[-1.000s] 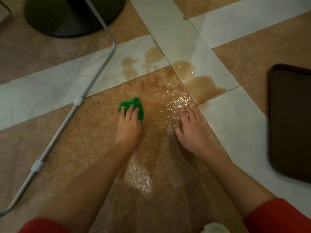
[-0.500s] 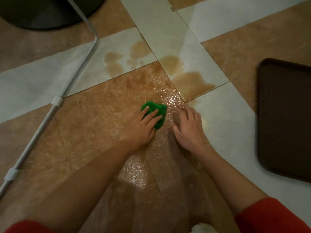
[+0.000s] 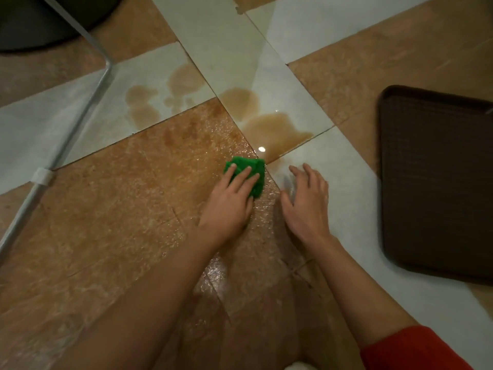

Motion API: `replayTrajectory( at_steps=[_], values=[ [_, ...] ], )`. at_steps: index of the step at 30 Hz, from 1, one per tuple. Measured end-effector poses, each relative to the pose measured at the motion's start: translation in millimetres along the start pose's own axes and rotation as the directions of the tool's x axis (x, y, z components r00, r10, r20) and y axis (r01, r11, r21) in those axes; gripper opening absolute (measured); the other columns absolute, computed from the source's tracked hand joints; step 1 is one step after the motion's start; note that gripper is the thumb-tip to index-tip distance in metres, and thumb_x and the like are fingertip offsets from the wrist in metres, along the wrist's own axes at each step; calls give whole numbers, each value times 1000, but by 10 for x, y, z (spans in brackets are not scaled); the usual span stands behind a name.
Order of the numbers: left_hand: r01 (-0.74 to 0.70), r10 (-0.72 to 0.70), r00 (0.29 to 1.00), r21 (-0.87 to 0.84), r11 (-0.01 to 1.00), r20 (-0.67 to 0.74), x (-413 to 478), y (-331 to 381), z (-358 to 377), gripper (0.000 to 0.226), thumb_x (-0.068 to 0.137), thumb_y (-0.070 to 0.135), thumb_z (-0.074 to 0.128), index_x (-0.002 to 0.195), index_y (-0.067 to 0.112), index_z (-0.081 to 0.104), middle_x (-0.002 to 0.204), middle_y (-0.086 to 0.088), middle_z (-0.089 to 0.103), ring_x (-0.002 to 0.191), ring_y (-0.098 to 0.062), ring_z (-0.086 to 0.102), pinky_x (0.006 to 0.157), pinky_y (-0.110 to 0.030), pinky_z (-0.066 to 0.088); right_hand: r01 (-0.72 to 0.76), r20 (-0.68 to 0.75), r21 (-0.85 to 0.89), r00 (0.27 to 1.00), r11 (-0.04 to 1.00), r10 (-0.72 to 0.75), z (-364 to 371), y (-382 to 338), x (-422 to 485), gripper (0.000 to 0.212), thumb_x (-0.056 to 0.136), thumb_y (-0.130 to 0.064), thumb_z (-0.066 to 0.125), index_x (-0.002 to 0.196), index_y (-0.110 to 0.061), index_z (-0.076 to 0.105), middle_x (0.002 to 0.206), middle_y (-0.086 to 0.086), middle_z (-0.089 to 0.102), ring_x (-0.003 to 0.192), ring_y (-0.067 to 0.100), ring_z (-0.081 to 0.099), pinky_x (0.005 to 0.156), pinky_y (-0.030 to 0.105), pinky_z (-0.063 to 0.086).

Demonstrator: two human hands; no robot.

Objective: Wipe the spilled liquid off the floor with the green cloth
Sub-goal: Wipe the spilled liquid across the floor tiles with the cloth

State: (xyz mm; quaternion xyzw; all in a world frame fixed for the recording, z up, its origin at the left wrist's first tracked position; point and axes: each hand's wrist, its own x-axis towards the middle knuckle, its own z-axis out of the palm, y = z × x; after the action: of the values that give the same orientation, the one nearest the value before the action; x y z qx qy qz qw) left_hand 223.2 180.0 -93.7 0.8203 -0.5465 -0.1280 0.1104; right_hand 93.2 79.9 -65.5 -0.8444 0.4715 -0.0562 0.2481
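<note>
The green cloth [image 3: 250, 172] lies bunched on the brown floor tile, at the tile's corner. My left hand [image 3: 230, 201] presses on it with straight fingers, covering its near half. Brown spilled liquid [image 3: 274, 129] pools on the white tile just beyond the cloth, and more patches of it [image 3: 162, 100] lie to the far left. The brown tile around the cloth is wet and shiny. My right hand [image 3: 306, 201] rests flat on the floor right of the cloth, fingers spread, holding nothing.
A dark brown tray [image 3: 437, 182] lies on the floor at the right. A bent metal tube [image 3: 74, 124] with a white clip runs along the left. A dark round base [image 3: 40, 20] sits at the top left.
My left hand has slid the green cloth to the right and forward, up to the edge of the pool. My right hand stayed nearly in place on the floor.
</note>
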Motion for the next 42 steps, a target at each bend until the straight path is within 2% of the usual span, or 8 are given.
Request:
replayTrajectory(
  at_steps=[4, 10, 16, 21, 28, 35, 40, 42],
  values=[
    [220, -222, 974, -47, 974, -53, 238, 251, 31, 51, 97, 27, 36, 146, 17, 25, 154, -5, 22, 143, -29, 5, 117, -41, 8, 9, 24, -30, 1000, 1000, -8, 27, 60, 7, 51, 93, -31, 46, 142, -21, 33, 154, 7, 22, 143, 25, 12, 118, 44, 5],
    [-95, 94, 995, 53, 994, 34, 175, 198, 30, 52, 94, 38, 26, 142, 17, 35, 149, -5, 33, 141, -32, 17, 116, -45, 18, -70, -8, 12, 998, 998, 70, -52, 159, 73, 52, 93, -30, 46, 142, -20, 32, 155, 8, 20, 144, 25, 10, 118, 43, 4],
    [143, -145, 988, -41, 989, -60, 499, 485, 14, 50, 98, 27, 35, 145, 16, 25, 154, -6, 21, 143, -30, 5, 116, -37, 3, -90, -17, 27, 996, 996, 90, -130, 308, 57, 51, 94, -29, 46, 142, -19, 32, 155, 7, 18, 144, 25, 9, 118, 41, 2],
    [-184, 184, 980, -4, 983, 81, 323, 670, 114, 56, 91, 39, 23, 140, 16, 38, 148, -7, 34, 141, -31, 19, 113, -48, 25, -97, -32, 33, 995, 995, 98, -176, 366, 93, 51, 93, -28, 47, 141, -18, 33, 155, 8, 20, 143, 25, 11, 118, 42, 4],
    [49, -50, 997, -16, 999, -62, 670, 661, 69, 48, 95, 23, 41, 141, 10, 35, 148, -12, 33, 140, -34, 17, 115, -40, 12, -111, -54, 46, 992, 993, 113, -216, 501, 76, 51, 92, -28, 49, 141, -19, 36, 154, 9, 22, 142, 25, 12, 118, 44, 6],
    [-277, 275, 961, 51, 960, 40, 477, 622, 90, 48, 90, 30, 37, 129, 8, 52, 134, -14, 51, 129, -39, 40, 105, -50, 37, -100, -69, 104, 992, 990, 108, -230, 497, 134, 50, 91, -25, 50, 139, -16, 38, 153, 10, 23, 142, 27, 13, 117, 47, 9],
    [-38, 39, 999, 13, 999, -27, 723, 742, 82, 48, 97, 27, 36, 141, 9, 34, 148, -13, 33, 140, -35, 18, 114, -35, 4, -106, -96, 115, 988, 988, 117, -270, 589, 145, 51, 90, -25, 52, 139, -16, 39, 152, 11, 25, 141, 27, 14, 116, 49, 12],
    [-39, 41, 999, 30, 999, -35, 728, 910, 111, 48, 97, 25, 38, 142, 10, 33, 148, -11, 33, 140, -32, 18, 115, -35, 6, -115, -99, 123, 987, 986, 128, -283, 608, 158, 51, 91, -25, 51, 139, -15, 39, 152, 12, 25, 141, 28, 15, 116, 49, 12]
  ],
)
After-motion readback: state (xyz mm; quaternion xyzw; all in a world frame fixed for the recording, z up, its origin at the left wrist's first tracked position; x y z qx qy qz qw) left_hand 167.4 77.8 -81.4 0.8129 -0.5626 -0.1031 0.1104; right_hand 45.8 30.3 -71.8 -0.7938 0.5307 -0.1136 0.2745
